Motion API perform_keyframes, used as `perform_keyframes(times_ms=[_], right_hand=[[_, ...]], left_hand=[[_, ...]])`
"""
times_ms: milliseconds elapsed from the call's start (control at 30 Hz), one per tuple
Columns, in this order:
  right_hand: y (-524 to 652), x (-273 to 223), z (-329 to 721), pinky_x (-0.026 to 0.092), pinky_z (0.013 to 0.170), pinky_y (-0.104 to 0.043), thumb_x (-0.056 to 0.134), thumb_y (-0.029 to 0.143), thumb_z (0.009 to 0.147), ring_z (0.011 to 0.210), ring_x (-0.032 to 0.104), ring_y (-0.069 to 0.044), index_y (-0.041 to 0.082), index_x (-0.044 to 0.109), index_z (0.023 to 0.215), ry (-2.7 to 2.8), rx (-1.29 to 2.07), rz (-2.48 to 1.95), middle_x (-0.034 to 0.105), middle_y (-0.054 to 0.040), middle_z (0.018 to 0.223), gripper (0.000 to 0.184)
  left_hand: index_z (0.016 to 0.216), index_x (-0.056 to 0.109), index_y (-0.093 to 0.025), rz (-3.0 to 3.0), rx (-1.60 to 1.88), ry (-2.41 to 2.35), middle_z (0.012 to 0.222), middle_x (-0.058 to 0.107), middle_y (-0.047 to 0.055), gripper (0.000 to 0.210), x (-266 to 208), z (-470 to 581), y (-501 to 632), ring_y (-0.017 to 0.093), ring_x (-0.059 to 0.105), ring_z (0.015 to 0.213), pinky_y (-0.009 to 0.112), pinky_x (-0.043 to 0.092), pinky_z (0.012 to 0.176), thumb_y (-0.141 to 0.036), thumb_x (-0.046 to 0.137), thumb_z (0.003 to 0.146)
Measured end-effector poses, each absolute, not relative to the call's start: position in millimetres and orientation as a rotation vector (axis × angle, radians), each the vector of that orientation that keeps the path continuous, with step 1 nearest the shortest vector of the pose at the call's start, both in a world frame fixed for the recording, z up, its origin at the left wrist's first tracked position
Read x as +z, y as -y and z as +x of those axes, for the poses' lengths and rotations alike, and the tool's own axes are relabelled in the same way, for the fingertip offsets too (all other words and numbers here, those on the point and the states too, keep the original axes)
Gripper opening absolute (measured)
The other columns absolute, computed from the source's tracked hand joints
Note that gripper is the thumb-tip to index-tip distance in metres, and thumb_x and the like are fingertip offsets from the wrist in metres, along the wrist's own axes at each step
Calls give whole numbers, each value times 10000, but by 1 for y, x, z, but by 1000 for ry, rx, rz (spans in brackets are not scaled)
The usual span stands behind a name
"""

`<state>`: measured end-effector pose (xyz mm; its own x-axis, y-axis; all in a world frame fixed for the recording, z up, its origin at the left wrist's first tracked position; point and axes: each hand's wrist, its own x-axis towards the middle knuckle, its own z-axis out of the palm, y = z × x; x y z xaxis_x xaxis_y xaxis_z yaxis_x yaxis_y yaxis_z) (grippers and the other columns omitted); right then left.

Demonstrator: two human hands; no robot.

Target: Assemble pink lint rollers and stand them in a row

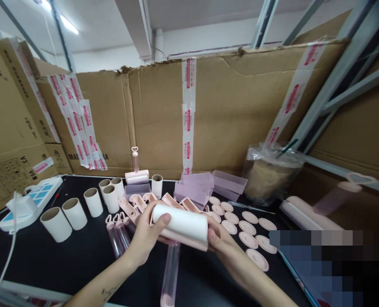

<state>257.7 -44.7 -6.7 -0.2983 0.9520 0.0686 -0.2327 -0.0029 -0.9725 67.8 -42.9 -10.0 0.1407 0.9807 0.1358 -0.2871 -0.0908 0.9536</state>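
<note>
Both hands hold a lint roller (180, 222) over the middle of the black table. Its white roll sits in a pink holder, and a translucent pink handle (170, 273) points down toward me. My left hand (147, 232) wraps the roller's left end, thumb lying on the white roll. At the right end, my right hand (219, 235) closes around the pink holder. Behind them lie several pink curved holder pieces (140, 203). Translucent handles with heart-shaped loops (115, 234) lie left of my left hand. Several pink round caps (248, 239) are spread to the right.
White paper rolls (93, 202) and a power strip (45, 196) stand left. At the back are an upright lint roller (137, 175), translucent purple covers (194, 187) and a bagged cup (269, 175). Another lint roller (311, 215) is at right. Cardboard (240, 106) walls the back.
</note>
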Motion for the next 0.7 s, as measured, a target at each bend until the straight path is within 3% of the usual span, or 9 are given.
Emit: perform_keyframes(times_ms=[100,267,700], right_hand=[[45,-1,261,248,408,-185,738,485,645,437,315,-57,205,603,788,1135,1668,-842,477,43,595,342],[46,0,261,103,382,-176,770,382,634,403,187,-26,203,532,721,910,1870,-787,395,76,542,310],[38,-12,256,179,413,-190,754,345,621,360,144,-20,207,469,698,792,1873,-796,359,116,425,326]], left_hand=[[1003,502,-213,1164,1343,-863,848,470,1,379,-7,69,46,129,554,651,185,508,421,-468,632,754],[960,490,-225,1157,1339,-867,841,468,-5,354,-8,70,46,160,565,713,218,536,439,-451,650,740],[920,446,-221,1119,1280,-824,822,460,-20,356,-6,70,46,123,523,676,185,498,452,-423,671,729]])
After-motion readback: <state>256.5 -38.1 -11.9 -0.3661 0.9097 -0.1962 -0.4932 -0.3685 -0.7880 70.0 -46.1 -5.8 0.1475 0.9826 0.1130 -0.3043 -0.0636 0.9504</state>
